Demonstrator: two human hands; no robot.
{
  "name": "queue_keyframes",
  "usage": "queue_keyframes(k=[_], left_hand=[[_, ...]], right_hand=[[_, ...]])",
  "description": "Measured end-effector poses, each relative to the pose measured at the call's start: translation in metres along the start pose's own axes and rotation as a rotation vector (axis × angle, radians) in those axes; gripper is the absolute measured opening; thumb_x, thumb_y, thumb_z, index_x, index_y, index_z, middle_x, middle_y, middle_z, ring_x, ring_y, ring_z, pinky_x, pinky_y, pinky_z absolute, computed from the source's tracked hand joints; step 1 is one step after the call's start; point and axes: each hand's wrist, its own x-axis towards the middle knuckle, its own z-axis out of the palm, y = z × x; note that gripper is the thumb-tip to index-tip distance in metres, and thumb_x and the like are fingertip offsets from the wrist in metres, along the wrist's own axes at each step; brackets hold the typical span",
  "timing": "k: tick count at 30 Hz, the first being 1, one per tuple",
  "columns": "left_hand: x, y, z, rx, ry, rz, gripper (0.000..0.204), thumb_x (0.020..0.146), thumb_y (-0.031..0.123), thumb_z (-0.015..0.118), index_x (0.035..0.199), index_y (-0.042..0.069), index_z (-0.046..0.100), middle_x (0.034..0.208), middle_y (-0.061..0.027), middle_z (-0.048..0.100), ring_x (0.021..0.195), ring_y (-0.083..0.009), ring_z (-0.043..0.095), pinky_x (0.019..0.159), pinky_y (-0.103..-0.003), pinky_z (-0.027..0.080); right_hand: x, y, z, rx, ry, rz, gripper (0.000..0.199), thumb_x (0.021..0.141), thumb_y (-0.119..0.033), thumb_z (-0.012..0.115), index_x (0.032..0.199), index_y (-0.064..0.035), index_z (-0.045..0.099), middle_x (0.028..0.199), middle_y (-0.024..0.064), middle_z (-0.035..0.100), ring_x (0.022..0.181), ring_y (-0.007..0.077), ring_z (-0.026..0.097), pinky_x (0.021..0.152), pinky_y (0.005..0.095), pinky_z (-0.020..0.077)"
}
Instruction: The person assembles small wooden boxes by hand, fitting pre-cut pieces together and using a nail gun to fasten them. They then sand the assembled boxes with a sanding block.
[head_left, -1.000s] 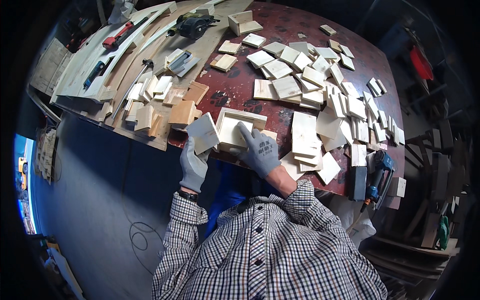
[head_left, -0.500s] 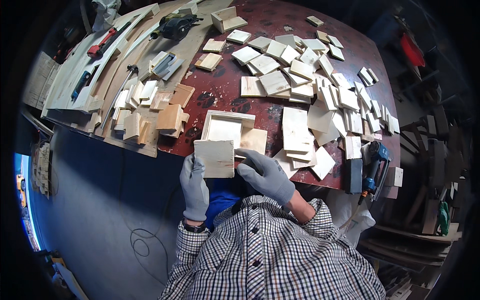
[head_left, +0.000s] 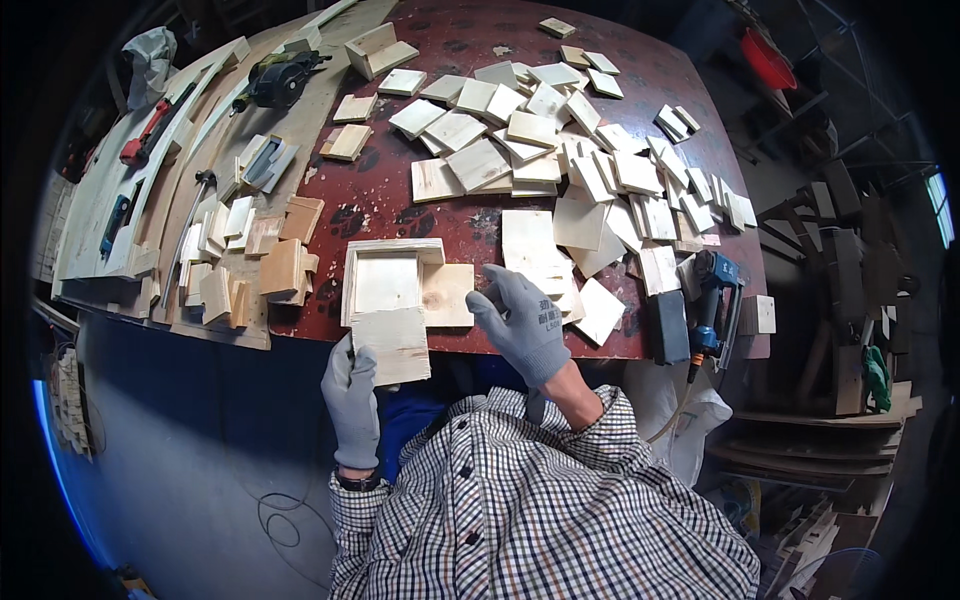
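My left hand (head_left: 353, 400), in a grey work glove, grips a square wooden board (head_left: 392, 347) by its left edge, in front of the table's near edge. Just behind the board, a wooden corner frame (head_left: 434, 253) of upright strips stands on the red table, with a pale panel (head_left: 388, 281) inside its angle. Beside it lies a flat wood piece (head_left: 449, 296). My right hand (head_left: 522, 325), gloved too, hovers at the right of that piece. Its thumb and forefinger are apart, and nothing shows between them.
A large heap of wooden blocks (head_left: 535, 128) covers the table's middle and right. A blue nail gun (head_left: 712, 305) with a hose sits at the right corner. Small offcuts (head_left: 240, 218), a hammer (head_left: 204, 180) and a dark power tool (head_left: 281, 78) lie on the left boards.
My right hand has come away from the board's right edge and moved off to the right. The board stays in my left hand, slightly tilted. The whole view has shifted.
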Motion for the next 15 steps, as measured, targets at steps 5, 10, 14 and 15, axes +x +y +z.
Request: queue_keyframes(k=[5, 10, 14, 15], left_hand=[[-0.006, -0.011, -0.01, -0.019, 0.0, -0.04, 0.034, 0.105, 0.009, 0.058, 0.134, -0.007, 0.062, 0.116, -0.0043, 0.066, 0.101, -0.0081, 0.058, 0.091, -0.024, 0.048], [-0.008, -0.024, -0.019, -0.081, 0.07, -0.058, 0.035, 0.107, 0.013, 0.06, 0.135, -0.007, 0.061, 0.118, -0.0054, 0.067, 0.104, -0.0101, 0.06, 0.095, -0.025, 0.048], [-0.011, -0.023, -0.029, -0.084, 0.17, -0.032, 0.036, 0.109, 0.015, 0.06, 0.137, -0.006, 0.06, 0.12, -0.0066, 0.068, 0.108, -0.011, 0.062, 0.097, -0.027, 0.05], [-0.012, -0.023, -0.032, -0.087, 0.198, -0.011, 0.036, 0.109, 0.014, 0.059, 0.138, -0.006, 0.059, 0.121, -0.0069, 0.068, 0.108, -0.0111, 0.062, 0.097, -0.028, 0.05]], right_hand=[[0.012, 0.054, -0.045, -0.885, 0.079, -0.017, 0.092, 0.079, -0.065, 0.081, 0.141, -0.0027, 0.055, 0.128, 0.0203, 0.06, 0.116, 0.0365, 0.062, 0.093, 0.0499, 0.0498], [0.003, 0.059, -0.029, -0.866, -0.073, 0.126, 0.088, 0.08, -0.062, 0.08, 0.141, -0.0053, 0.055, 0.131, 0.0184, 0.06, 0.119, 0.0366, 0.061, 0.097, 0.0516, 0.0475], [0.004, 0.062, -0.029, -0.831, -0.012, 0.116, 0.077, 0.081, -0.057, 0.081, 0.135, -0.0079, 0.058, 0.128, 0.0168, 0.062, 0.118, 0.0364, 0.062, 0.096, 0.0511, 0.0467], [0.005, 0.062, -0.031, -0.807, -0.014, 0.119, 0.075, 0.081, -0.057, 0.08, 0.134, -0.0082, 0.059, 0.127, 0.0166, 0.063, 0.118, 0.0364, 0.062, 0.096, 0.0511, 0.0465]])
